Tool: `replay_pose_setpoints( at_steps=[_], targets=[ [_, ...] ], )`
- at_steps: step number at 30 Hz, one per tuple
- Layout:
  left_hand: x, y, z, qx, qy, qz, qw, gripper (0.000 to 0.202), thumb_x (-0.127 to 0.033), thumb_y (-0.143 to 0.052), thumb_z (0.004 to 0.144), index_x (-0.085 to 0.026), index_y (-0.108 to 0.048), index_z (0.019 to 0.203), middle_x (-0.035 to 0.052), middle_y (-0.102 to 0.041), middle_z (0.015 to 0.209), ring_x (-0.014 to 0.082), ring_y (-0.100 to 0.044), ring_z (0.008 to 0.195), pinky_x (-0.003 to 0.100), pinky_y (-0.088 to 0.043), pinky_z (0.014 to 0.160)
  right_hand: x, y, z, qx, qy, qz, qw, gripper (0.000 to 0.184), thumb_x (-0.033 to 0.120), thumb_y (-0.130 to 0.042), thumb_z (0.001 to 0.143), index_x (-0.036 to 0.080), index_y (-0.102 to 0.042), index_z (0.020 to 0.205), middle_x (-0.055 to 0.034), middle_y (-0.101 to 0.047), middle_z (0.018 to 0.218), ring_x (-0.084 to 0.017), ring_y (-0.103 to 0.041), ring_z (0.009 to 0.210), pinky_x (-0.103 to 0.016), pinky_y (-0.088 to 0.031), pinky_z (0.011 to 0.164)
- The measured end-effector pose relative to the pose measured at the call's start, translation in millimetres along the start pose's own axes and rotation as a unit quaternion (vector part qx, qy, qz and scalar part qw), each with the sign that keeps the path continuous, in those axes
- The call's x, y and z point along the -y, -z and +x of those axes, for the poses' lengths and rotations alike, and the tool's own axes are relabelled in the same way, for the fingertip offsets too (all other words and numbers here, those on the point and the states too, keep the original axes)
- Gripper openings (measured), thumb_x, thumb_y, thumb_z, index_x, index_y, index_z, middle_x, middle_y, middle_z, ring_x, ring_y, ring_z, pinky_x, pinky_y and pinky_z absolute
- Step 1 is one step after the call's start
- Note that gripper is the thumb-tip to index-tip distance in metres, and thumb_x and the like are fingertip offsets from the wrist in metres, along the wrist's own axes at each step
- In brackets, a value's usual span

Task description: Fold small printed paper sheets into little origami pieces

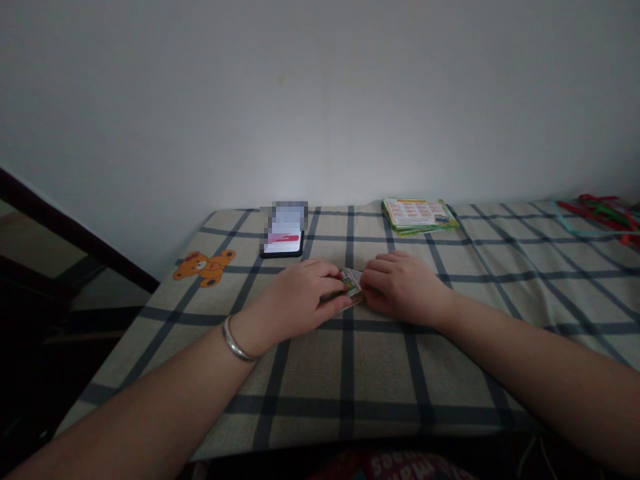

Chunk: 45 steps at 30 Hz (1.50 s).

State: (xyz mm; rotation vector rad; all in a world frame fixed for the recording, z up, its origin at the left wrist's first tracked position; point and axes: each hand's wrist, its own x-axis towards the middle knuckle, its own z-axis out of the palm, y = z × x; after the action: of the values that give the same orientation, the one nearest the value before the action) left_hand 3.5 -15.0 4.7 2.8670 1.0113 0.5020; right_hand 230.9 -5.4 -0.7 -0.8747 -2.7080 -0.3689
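Note:
Between my two hands, low over the checked tablecloth, is a small piece of printed paper [353,279] with green and white on it, looking folded. My left hand [313,290], below a silver bangle, grips its left part with the fingers bent and the thumb along the near edge. On the right side, my right hand [393,283] has its fingers curled in and pinches the paper's right end. Both hands cover much of the paper, so its full shape is hidden.
A lit phone [285,230] lies near the wall. Farther right is a stack of printed leaflets [420,213]. Red and green ribbons [600,213] lie in a heap at the far right. A bear picture [203,268] is on the tablecloth [310,373] at left, near its edge.

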Motion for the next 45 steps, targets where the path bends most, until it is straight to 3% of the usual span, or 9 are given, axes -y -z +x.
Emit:
replay_pose_setpoints(
  at_steps=[4,11,20,31,45],
  targets=[
    [1,-3.0,0,0.0,0.0,0.007,1.0,0.027,-0.038,-0.055,0.092,-0.02,-0.071,0.103,0.0059,-0.065,0.107,0.0218,-0.058,0.102,0.039,-0.049,0.089,0,0,1,0.016,-0.024,0.034,0.999,0.011,0.026,-0.056,0.084,0.018,-0.063,0.082,-0.0033,-0.064,0.079,-0.017,-0.054,0.071,-0.03,-0.033,0.064],
    [2,-7.8,2,-0.007,-0.018,0.021,1.0,0.019,-0.024,-0.058,0.09,-0.018,-0.069,0.105,0.0044,-0.067,0.108,0.0203,-0.057,0.104,0.037,-0.047,0.093,5,0,1,0.009,-0.036,0.045,0.998,0.012,0.025,-0.054,0.083,0.018,-0.062,0.079,-0.0019,-0.063,0.074,-0.015,-0.053,0.065,-0.029,-0.032,0.06],
    [1,-7.3,3,-0.013,-0.015,0.013,1.0,0.016,-0.022,-0.057,0.091,-0.017,-0.068,0.101,0.0039,-0.067,0.105,0.0198,-0.058,0.102,0.036,-0.047,0.093,2,4,0,0.039,-0.023,0.066,0.997,0.022,0.034,-0.052,0.092,0.02,-0.068,0.087,-0.0033,-0.067,0.088,-0.017,-0.057,0.079,-0.03,-0.037,0.068],
    [-4,-11.9,8,-0.016,0.046,0.004,0.999,0.014,-0.024,-0.057,0.091,-0.015,-0.064,0.083,0.0047,-0.063,0.091,0.0194,-0.057,0.093,0.036,-0.048,0.086,3,1,4,0.041,-0.109,0.161,0.98,0.013,0.027,-0.058,0.088,0.019,-0.068,0.085,-0.0023,-0.064,0.08,-0.016,-0.056,0.079,-0.027,-0.038,0.068],
    [0,-19.3,10,-0.022,0.06,-0.011,0.998,0.01,-0.018,-0.055,0.09,-0.015,-0.061,0.083,0.0051,-0.062,0.09,0.0188,-0.057,0.091,0.035,-0.049,0.085,4,2,8,0.06,-0.179,0.149,0.971,0.015,0.025,-0.056,0.088,0.017,-0.066,0.081,-0.0045,-0.064,0.082,-0.016,-0.056,0.075,-0.027,-0.038,0.067]
  ],
)
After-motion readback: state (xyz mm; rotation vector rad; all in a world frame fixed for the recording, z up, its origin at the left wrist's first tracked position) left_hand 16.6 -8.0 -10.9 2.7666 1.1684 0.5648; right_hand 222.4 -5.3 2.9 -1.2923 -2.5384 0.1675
